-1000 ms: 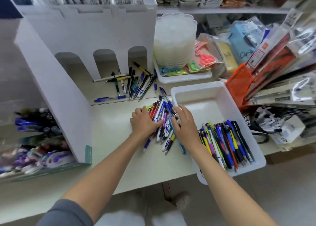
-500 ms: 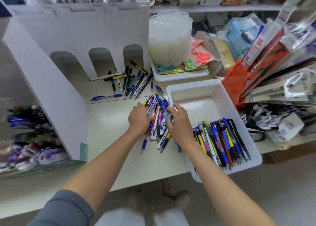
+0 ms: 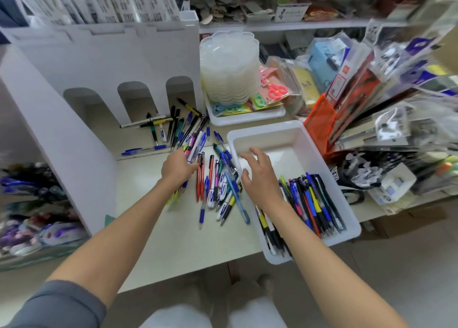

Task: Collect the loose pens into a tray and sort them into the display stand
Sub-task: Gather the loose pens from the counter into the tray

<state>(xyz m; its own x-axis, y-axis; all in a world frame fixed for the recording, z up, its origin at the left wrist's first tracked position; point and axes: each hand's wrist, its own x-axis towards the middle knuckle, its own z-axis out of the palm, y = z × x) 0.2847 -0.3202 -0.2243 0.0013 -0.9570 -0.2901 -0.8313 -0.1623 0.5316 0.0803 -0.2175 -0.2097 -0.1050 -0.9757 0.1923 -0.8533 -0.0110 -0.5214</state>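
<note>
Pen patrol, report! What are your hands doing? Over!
Left hand grips a bunch of pens. Right hand open over edge of tray. Loose pens on table between them. Nothing in the way.

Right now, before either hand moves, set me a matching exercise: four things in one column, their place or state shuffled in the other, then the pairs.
Things
1. left hand
2. right hand
3. stack of clear tubs
4. pink scissors

Places or states
A. in packaging, right of the tubs
B. open, fingers spread over the left wall of the large tray
C. curled round a bunch of pens
D. standing in the small tray

Pairs: 1-C, 2-B, 3-D, 4-A
</note>
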